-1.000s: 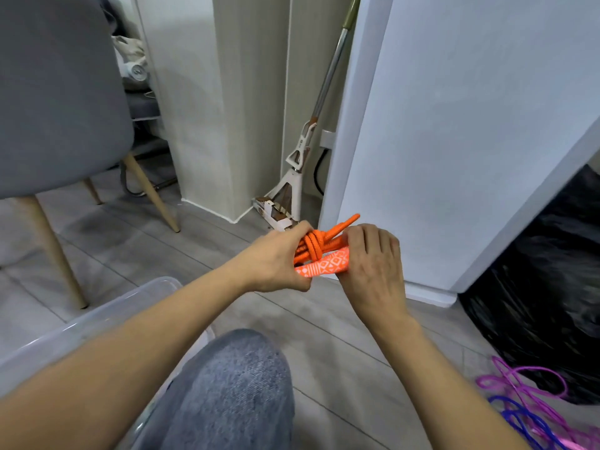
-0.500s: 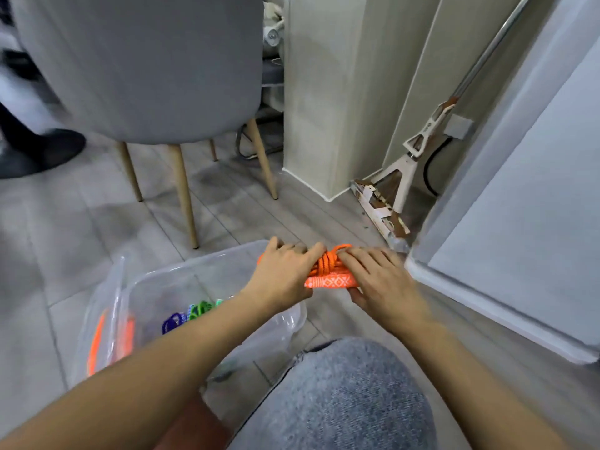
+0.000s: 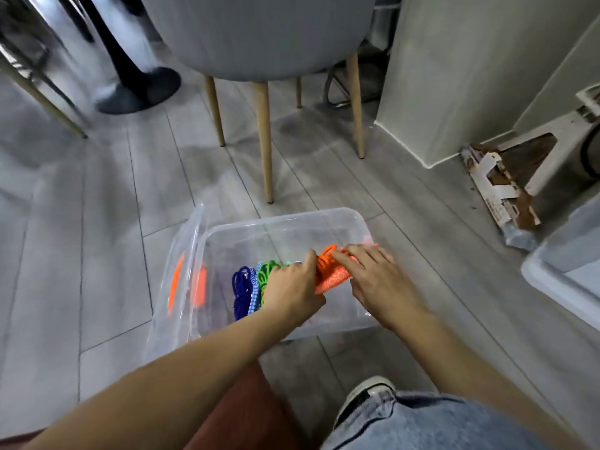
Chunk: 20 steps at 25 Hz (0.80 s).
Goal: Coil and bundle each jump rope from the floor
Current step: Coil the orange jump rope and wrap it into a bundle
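Grey plank floor [image 3: 97, 222] throughout. Nearest, a denim-clad knee [image 3: 422, 423] and a shoe [image 3: 367, 394] are seen, with both forearms reaching forward over them. Orange jump rope bundle [image 3: 329, 271] is held between the hands over the right half of the clear bin [image 3: 282, 219]; height above the bin bottom cannot be judged. Left hand [image 3: 292, 289] is curled round the bundle's left end, thumb up against the coils. Right hand [image 3: 380, 282] is laid over the right end with fingers nearly straight and spread; its thumb is hidden, so a clamp underneath is not confirmed. Long axis of the bundle runs left-right between the two hands, tilted slightly away on the right, with the patterned handle [image 3: 334, 282] along the near lower edge. Key relation: free bin space lies directly below the bundle, while the green bundle [image 3: 268, 271] and blue bundle [image 3: 242, 287] lie just left, partly covered by the left hand. A straight drop is judged enough; neither hand is nearer. Bin lid [image 3: 181, 254] leans on the left wall. Beyond stand a grey chair [image 3: 259, 34] and, far right, a mop head [image 3: 500, 186].
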### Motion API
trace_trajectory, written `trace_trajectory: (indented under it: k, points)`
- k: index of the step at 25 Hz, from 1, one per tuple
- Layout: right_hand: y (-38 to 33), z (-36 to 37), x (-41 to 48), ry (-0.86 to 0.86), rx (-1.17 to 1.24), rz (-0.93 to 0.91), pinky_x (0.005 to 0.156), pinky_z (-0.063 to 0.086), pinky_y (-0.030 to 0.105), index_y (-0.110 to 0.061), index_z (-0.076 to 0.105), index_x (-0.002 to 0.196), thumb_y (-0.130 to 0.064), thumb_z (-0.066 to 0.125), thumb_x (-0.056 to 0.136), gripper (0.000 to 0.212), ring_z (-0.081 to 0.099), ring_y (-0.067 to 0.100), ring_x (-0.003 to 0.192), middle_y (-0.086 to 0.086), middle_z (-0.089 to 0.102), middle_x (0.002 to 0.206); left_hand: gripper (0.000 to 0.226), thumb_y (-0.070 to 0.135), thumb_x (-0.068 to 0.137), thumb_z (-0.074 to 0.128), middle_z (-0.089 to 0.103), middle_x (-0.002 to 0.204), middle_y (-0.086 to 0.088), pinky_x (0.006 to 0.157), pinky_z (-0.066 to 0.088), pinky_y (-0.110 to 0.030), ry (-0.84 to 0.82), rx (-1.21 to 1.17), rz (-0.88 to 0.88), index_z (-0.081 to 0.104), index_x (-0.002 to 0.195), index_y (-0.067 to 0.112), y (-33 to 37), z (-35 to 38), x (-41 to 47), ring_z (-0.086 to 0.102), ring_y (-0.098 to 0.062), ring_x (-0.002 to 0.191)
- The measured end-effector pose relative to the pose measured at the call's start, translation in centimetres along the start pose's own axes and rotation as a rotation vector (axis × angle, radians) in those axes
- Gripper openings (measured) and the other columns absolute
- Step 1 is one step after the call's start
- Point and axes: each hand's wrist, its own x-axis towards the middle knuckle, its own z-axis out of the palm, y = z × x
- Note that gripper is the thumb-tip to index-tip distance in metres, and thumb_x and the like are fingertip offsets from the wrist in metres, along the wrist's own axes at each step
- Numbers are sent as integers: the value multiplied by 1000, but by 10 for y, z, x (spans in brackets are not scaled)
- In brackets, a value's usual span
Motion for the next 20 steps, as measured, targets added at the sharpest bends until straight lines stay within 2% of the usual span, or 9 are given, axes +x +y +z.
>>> trace_trajectory:
  k: [3,6,9,11,13,14,15,17,20]
  points:
    - [3,20,1,-36,-7,50,105,41,43,-18,58,133,-14,67,73,60,57,26,118,4,60,133,45,31,72,67,68,91,-6,61,41,-35,-55,-94,-170,36,102,19,4,28,19,66,-33,82]
    - [13,36,-5,-50,-39,142,108,37,45,-16,60,131,-21,61,78,54,54,28,126,8,58,137,48,32,71,71,66,101,-5,69,46,-36,-143,-232,-369,36,102,20,14,64,41,67,-32,93]
    - [22,49,-16,-70,-22,227,108,39,48,-15,60,131,-20,64,78,53,50,30,133,12,53,145,67,41,63,75,64,112,-4,86,52,-42,-184,-342,-602,36,113,20,18,102,55,65,-31,106]
    - [28,55,-22,-69,-3,263,106,42,47,-15,62,130,-19,70,77,54,52,30,131,12,54,144,91,47,59,78,58,126,-9,96,50,-45,-242,-395,-640,31,131,19,18,121,58,60,-32,117]
    - [29,57,-25,-67,32,290,104,43,47,-15,62,130,-20,73,77,54,54,30,129,12,55,143,114,46,64,79,37,148,-21,105,44,-48,-427,-342,-534,12,152,19,18,131,54,47,-39,131]
    - [29,57,-26,-61,44,301,104,44,47,-15,62,130,-20,73,78,54,54,30,128,12,55,142,112,40,71,77,26,152,-24,107,42,-49,-498,-273,-445,5,155,20,17,137,53,41,-42,135]
    - [28,58,-26,-52,48,308,104,44,47,-15,62,130,-19,73,78,53,53,30,128,12,55,142,106,35,76,74,20,153,-24,106,43,-50,-515,-186,-348,5,155,21,16,140,53,39,-44,135]
    - [26,58,-26,-47,52,314,103,44,47,-15,61,130,-17,72,78,53,52,30,130,12,54,143,96,32,80,68,19,151,-18,100,42,-52,-432,33,-120,9,155,24,17,145,61,35,-46,136]
    - [26,57,-27,-90,54,318,108,39,45,-18,55,136,-22,63,85,52,44,28,137,9,46,151,76,46,91,55,4,163,-11,109,24,-65,-463,346,261,14,155,35,26,151,70,10,-45,147]
